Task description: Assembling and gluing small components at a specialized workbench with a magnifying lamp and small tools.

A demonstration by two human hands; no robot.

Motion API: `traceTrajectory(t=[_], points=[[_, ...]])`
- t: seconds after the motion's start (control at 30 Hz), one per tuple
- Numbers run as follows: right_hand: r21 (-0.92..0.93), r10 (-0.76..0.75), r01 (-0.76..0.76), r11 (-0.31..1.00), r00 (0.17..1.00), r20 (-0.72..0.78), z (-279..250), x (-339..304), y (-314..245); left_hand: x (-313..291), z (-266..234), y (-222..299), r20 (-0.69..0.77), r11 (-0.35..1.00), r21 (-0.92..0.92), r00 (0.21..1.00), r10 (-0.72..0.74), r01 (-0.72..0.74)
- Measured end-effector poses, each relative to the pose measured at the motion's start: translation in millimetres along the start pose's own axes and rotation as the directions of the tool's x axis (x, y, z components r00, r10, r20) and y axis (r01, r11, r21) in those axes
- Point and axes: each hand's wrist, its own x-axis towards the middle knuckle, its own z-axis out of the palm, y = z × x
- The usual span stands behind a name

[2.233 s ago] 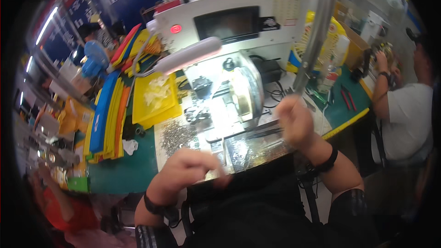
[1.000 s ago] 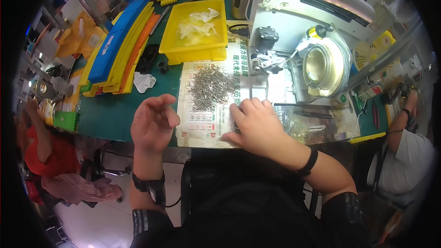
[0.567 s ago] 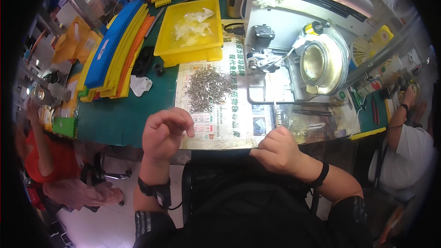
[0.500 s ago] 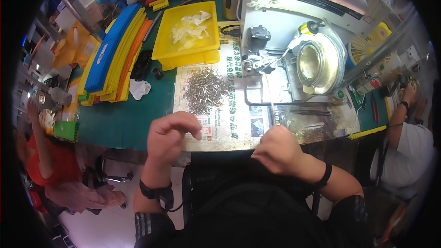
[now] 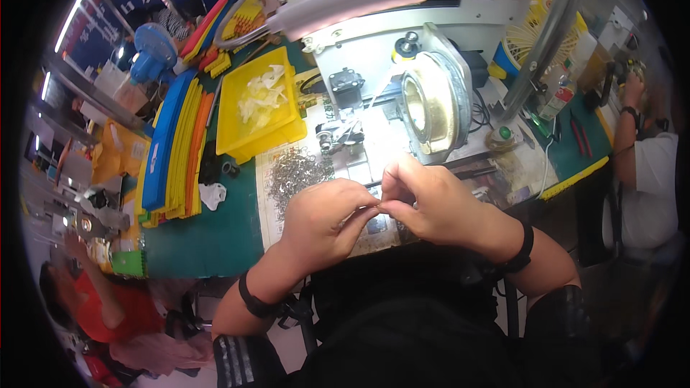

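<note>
Evidently the work was partway along: the left hand (image 5: 320,223) and right hand (image 5: 440,205) were together, fingertips meeting, each pinched thumb to finger over the near part of the worktop (image 5: 205,253). Whether a small piece was clamped between them could not be told. From the fingertips, a pile of loose small metal pieces (image 5: 291,174) lay between nine and ten o'clock, spread on a paper sheet, so plenty appeared left to handle; no finished pieces could be made out. A machine with a round ring (image 5: 429,111) stood at one o'clock, limiting reach that way, and a lamp (image 5: 352,3) stretched across twelve. The yellow tray (image 5: 241,146), between ten and eleven, bounded the pile's far side. The worktop's front edge ran close by at six. Open room showed between eight and nine, on bare green surface.
</note>
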Motion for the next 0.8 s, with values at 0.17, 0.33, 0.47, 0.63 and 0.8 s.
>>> traceTrajectory(t=[0.17, 0.33, 0.47, 0.63, 0.8], points=[[0.175, -0.061, 0.090, 0.980, 0.985, -0.164, 10.7, -3.9, 4.0, 2.3, 3.9, 9.1, -0.204, 0.984, -0.175, 0.977, -0.056, 0.020], [0.424, 0.047, 0.079, 0.902, 0.959, -0.279, 40.1, -3.4, 6.3, -1.9, 16.7, 4.8, -0.321, 0.954, -0.297, 0.935, -0.148, 0.049], [0.522, 0.140, 0.112, 0.845, 0.897, -0.419, 50.6, 15.6, 0.7, 5.8, 17.4, 12.2, -0.398, 0.970, -0.205, 0.894, -0.207, 0.133], [0.378, 0.179, 0.094, 0.921, 0.759, -0.626, 55.9, 63.9, 23.2, -1.3, 0.7, -14.6, -0.392, 0.953, -0.287, 0.896, -0.208, 0.095], [0.385, 0.192, 0.117, 0.915, 0.713, -0.674, 63.9, 70.7, 37.0, -6.4, -3.9, -21.7, -0.432, 0.962, -0.212, 0.866, -0.250, 0.172]])
